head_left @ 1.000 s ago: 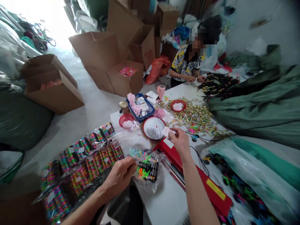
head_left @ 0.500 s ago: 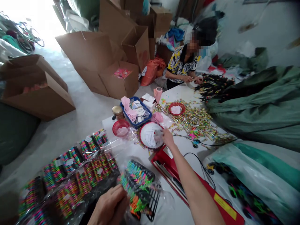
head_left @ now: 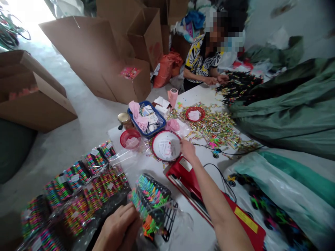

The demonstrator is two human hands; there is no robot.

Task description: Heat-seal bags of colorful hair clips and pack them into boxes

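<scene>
My left hand (head_left: pixel 119 223) is closed on the edge of a clear plastic bag (head_left: pixel 180 223) at the lower middle. Inside that bag lie colorful small toys (head_left: pixel 151 195) and a black grid-like piece (head_left: pixel 170 218). My right hand (head_left: pixel 187 150) reaches to the right rim of a white bowl with a red edge (head_left: pixel 160 146); its fingertips are blurred, so I cannot see whether they hold anything. White paper slips (head_left: pixel 167 148) lie in the bowl. Under my right forearm is a long red sealing machine (head_left: pixel 188 176).
Packed bags of colorful pieces (head_left: pixel 91 195) line the left. Behind the bowl are a blue basket (head_left: pixel 150 134), two red baskets and a heap of small sticks (head_left: pixel 220 125). A person (head_left: pixel 204 62) works at the far side. Toys in a plastic sack (head_left: pixel 277 209) lie at right.
My right hand has shifted from over the paper slips to the bowl's right rim. My left hand stays at the bag. The whole view has shifted slightly.
</scene>
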